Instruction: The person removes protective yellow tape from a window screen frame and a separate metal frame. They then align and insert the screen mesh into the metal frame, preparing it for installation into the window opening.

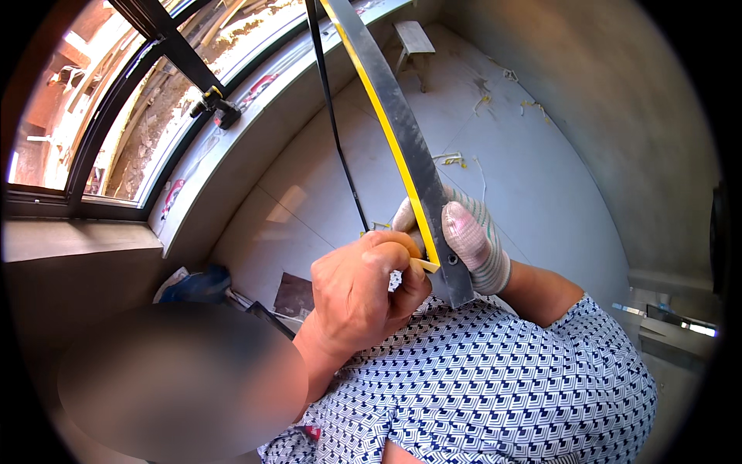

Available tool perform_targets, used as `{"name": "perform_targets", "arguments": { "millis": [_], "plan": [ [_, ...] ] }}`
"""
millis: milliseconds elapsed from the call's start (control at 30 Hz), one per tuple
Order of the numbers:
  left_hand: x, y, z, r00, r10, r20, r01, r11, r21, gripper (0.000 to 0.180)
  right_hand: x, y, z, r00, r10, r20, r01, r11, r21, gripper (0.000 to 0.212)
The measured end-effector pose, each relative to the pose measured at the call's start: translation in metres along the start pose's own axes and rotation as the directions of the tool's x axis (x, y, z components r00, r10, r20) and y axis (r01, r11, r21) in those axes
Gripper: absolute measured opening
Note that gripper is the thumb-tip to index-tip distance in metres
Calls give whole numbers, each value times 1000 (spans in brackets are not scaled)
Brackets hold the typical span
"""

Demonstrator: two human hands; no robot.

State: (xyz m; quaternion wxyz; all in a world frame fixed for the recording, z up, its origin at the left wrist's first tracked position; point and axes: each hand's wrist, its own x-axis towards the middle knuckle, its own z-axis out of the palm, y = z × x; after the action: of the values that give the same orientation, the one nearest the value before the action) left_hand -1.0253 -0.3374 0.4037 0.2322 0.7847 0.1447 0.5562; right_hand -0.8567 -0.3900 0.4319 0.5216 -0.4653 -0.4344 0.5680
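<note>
A long dark grey bar (402, 131) slants from the top of the head view down to my hands. A yellow strip (393, 143) runs along its left edge and bends over in a short flap near the lower end. There my bare left hand (363, 286) pinches the strip between thumb and fingers. My right hand (468, 236), in a white knitted glove with thin green stripes, wraps round the bar just above that end. A small round hole (453, 260) shows in the bar's face. The bar partly hides the glove's fingers.
A thin black strip (332, 116) hangs left of the bar. A cordless drill (216, 108) sits on the windowsill (255, 104). Farther back stands a small stool (413, 42). Yellow and white scraps (452, 160) lie on the tiled floor. A blue bundle (197, 284) rests at the left.
</note>
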Motion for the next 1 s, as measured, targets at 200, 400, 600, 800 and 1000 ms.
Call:
{"name": "perform_targets", "arguments": {
  "millis": [200, 400, 600, 800, 1000],
  "plan": [
    [4, -9, -7, 996, 57, -69, -42, 979, 202, 29, -2, -4, -1, 997, 69, 32, -70, 995, 64, 53],
    [17, -64, -40, 968, -21, -251, 148, 854, 500, 31, 0, -3, 1, 997, 49, 58, -54, 995, 85, 56],
    [36, -141, -89, 805, -347, -481, 452, 884, 119, 16, -1, -7, 0, 995, 34, 99, -40, 997, 60, 51],
    [57, -125, -77, 715, -611, -339, 309, 712, -631, 22, -1, -9, -11, 991, 102, 85, -107, 992, 61, 61],
    [71, -116, -72, 785, -599, -160, 105, 383, -918, 20, 31, -51, 8, 988, 156, -5, -155, 981, -115, 60]
  ]
}}
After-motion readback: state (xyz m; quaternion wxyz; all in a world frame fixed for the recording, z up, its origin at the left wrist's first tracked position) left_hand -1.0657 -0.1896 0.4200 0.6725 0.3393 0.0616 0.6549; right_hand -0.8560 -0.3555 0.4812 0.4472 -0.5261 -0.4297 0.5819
